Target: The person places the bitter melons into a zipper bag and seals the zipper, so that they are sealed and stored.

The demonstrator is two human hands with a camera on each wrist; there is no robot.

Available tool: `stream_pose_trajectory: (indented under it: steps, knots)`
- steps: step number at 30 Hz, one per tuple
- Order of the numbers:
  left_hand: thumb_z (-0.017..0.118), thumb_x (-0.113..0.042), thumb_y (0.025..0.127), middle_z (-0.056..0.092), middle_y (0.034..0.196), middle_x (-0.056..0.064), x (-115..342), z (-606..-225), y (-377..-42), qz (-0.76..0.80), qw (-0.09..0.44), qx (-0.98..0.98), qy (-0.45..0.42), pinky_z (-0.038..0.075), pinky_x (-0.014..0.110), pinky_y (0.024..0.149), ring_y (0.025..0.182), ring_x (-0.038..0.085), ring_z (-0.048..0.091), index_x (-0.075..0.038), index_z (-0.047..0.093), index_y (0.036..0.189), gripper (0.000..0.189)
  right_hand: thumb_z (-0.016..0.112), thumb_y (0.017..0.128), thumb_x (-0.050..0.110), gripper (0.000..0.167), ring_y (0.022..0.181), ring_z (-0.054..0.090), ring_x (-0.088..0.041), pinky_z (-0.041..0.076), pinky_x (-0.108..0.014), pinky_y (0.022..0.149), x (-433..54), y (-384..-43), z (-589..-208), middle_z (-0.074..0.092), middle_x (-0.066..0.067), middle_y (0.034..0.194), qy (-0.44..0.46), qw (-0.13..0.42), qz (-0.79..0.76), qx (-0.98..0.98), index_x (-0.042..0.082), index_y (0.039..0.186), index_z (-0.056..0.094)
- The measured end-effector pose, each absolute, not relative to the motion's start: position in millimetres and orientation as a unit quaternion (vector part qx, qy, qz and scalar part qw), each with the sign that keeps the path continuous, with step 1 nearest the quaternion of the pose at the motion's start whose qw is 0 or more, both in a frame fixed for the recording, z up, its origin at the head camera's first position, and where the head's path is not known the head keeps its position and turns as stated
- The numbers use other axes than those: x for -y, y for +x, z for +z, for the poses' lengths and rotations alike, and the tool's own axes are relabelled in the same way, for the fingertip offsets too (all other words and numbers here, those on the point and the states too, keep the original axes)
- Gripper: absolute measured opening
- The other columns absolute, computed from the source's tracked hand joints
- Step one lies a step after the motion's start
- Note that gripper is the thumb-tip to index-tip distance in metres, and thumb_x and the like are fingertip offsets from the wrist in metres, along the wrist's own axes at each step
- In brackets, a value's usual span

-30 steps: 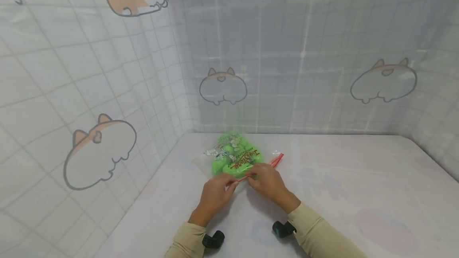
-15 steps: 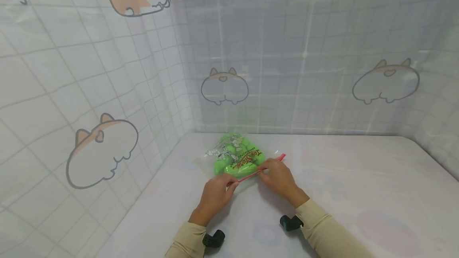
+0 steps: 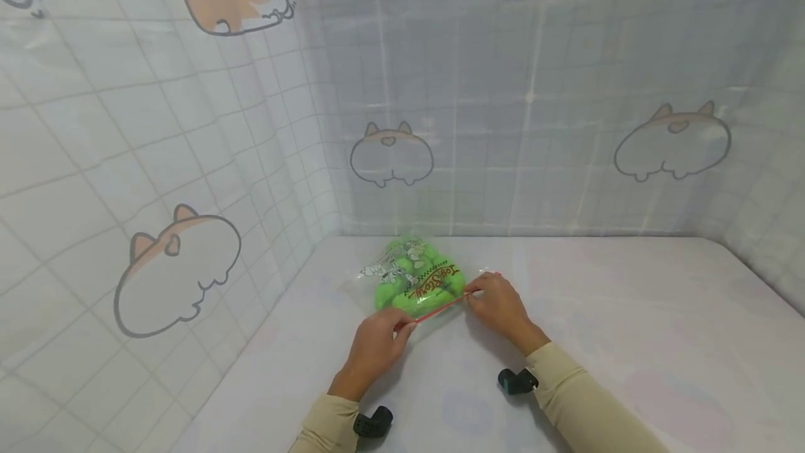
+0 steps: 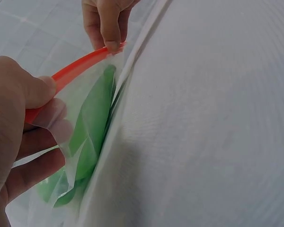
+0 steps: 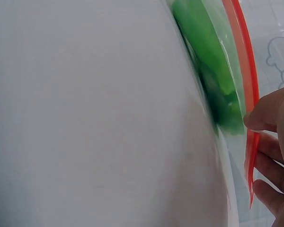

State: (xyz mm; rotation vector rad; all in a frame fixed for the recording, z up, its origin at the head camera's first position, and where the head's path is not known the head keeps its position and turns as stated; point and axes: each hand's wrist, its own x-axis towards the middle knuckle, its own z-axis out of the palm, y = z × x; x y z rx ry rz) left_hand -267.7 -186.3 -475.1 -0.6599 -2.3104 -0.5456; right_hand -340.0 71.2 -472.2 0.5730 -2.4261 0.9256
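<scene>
A clear zip bag printed with "Toy Story" lettering lies on the table, with bright green rounded things inside. Along its near edge runs a red zip strip. My left hand pinches one end of this strip between thumb and fingers; in the left wrist view the thumb lies on top and the other fingers sit behind the clear film. Farther along, near the strip's right end, my right hand pinches the strip between thumb and forefinger. In the right wrist view, the strip's tip sticks out past the fingers.
The table has a pale, faintly patterned cover. Behind and to the left hang white grid-patterned curtains with cartoon dogs. A black wrist camera is on the left wrist, another black camera on the right.
My right hand has slid along the red strip toward its right end, away from the left hand. More of the strip shows between the hands. My left hand keeps its hold in place.
</scene>
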Motion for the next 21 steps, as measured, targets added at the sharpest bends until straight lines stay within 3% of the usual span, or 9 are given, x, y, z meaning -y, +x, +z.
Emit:
stream_pose_trajectory:
  steps: [21]
  knots:
    - [0.078,-0.013,0.083,0.07,0.086,-0.005,187.1,-478.4,-271.1,-0.211,0.348,0.876,-0.259,0.052,0.03,0.063,0.073,0.008,0.062,-0.016,0.075,0.093,0.011,0.077,0.079,0.003,0.011,0.089,0.064,-0.024,0.052,-0.043,0.081,-73.0,-342.9,-471.8,0.069,-0.001,0.086,0.214,0.239,0.339,0.885,0.006,0.089,0.08]
